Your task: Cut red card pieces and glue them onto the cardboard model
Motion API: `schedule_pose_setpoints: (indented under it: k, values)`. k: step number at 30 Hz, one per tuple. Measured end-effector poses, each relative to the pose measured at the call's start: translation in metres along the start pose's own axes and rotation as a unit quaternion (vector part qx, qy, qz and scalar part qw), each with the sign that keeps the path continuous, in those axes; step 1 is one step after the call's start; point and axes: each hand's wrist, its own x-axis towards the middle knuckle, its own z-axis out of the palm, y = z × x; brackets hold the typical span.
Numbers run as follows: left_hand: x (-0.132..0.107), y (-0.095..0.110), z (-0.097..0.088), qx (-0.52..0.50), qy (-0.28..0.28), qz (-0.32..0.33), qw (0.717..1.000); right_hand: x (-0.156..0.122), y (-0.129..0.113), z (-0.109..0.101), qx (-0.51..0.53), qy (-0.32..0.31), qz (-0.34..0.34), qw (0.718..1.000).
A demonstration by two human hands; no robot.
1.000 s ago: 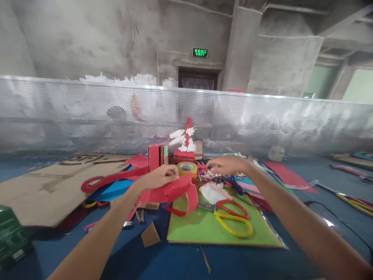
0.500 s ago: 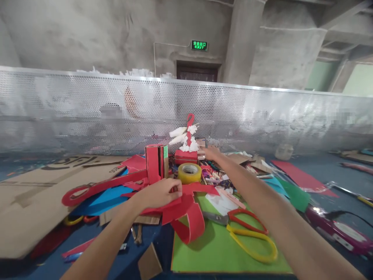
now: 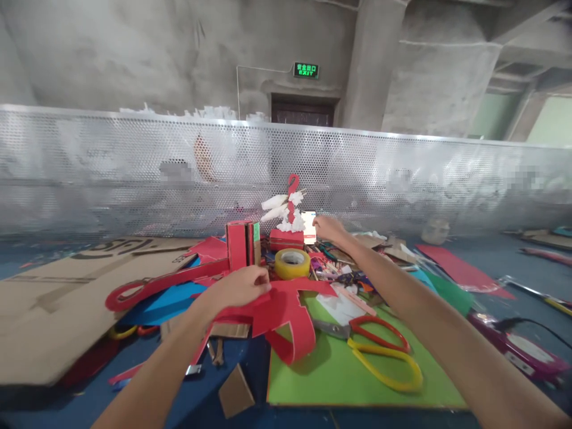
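My left hand [image 3: 241,287] is closed, its fingers curled on the edge of a red paper cutout [image 3: 279,307] with a looped strip. Out ahead, my right hand [image 3: 329,229] reaches with bent fingers to the right side of an upright phone [image 3: 308,226] whose screen is lit; its fingertips touch or nearly touch the screen. Left of the phone, a red curved figure with white tufts [image 3: 292,202] stands on a red box [image 3: 286,239]. A yellow tape roll [image 3: 292,264] lies between my hands. Beside my left hand stands a red cardboard block [image 3: 239,245].
Scissors [image 3: 375,351] with red and yellow handles lie on green paper [image 3: 330,384] in front. Flat cardboard [image 3: 102,286] covers the left side. At right are red paper [image 3: 462,271], a magenta device [image 3: 518,351] and a clear jar [image 3: 435,231]. A perforated metal screen [image 3: 223,179] runs behind.
The phone screen has lit up from dark. My right hand's fingers have shifted slightly at its side. My left hand has moved slightly left and up, still at the red cutout.
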Motion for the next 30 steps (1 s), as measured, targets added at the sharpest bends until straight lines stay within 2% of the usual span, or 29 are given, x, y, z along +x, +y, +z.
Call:
schedule_pose_setpoints:
  k: [4,5,7,8,10,15,18,20,22,24,26,28,30]
  values:
    - [0.001,-0.006,-0.004,-0.002,-0.011,-0.036,0.999,-0.048,-0.022,-0.013,0.058,-0.021,-0.140,0.988]
    - [0.001,-0.008,-0.005,-0.007,-0.011,-0.040,0.999,-0.062,-0.029,-0.014,0.077,-0.039,-0.201,0.976]
    - [0.002,-0.012,-0.006,-0.020,-0.010,-0.036,0.999,-0.087,-0.041,-0.012,0.104,-0.088,-0.399,0.907]
    - [0.002,-0.015,-0.006,-0.026,-0.007,-0.032,0.999,-0.097,-0.047,-0.010,0.092,-0.094,-0.452,0.882]
    - [0.004,-0.020,-0.006,-0.034,0.002,-0.024,0.999,-0.110,-0.058,-0.001,0.064,-0.075,-0.505,0.857]
    - [0.010,-0.036,-0.011,-0.015,0.054,-0.018,0.998,-0.107,-0.080,0.020,0.039,0.019,-0.535,0.844]
    - [0.009,-0.042,-0.022,-0.015,0.119,-0.012,0.993,-0.098,-0.082,0.013,0.091,0.091,-0.495,0.859]
    - [0.007,-0.043,-0.029,-0.026,0.156,-0.007,0.987,-0.093,-0.075,-0.001,0.169,0.139,-0.417,0.882]
    - [0.006,-0.043,-0.033,-0.041,0.177,0.001,0.983,-0.089,-0.062,-0.019,0.250,0.193,-0.342,0.885]
    - [0.006,-0.040,-0.033,-0.061,0.187,0.008,0.980,-0.084,-0.043,-0.036,0.323,0.217,-0.288,0.875]
    - [0.007,-0.037,-0.030,-0.090,0.184,0.009,0.979,-0.078,-0.021,-0.046,0.395,0.236,-0.245,0.853]
    - [0.008,-0.034,-0.025,-0.129,0.171,0.003,0.977,-0.071,0.002,-0.049,0.459,0.228,-0.200,0.835]
    - [0.009,-0.030,-0.019,-0.164,0.164,0.002,0.973,-0.064,0.025,-0.046,0.493,0.226,-0.126,0.831]
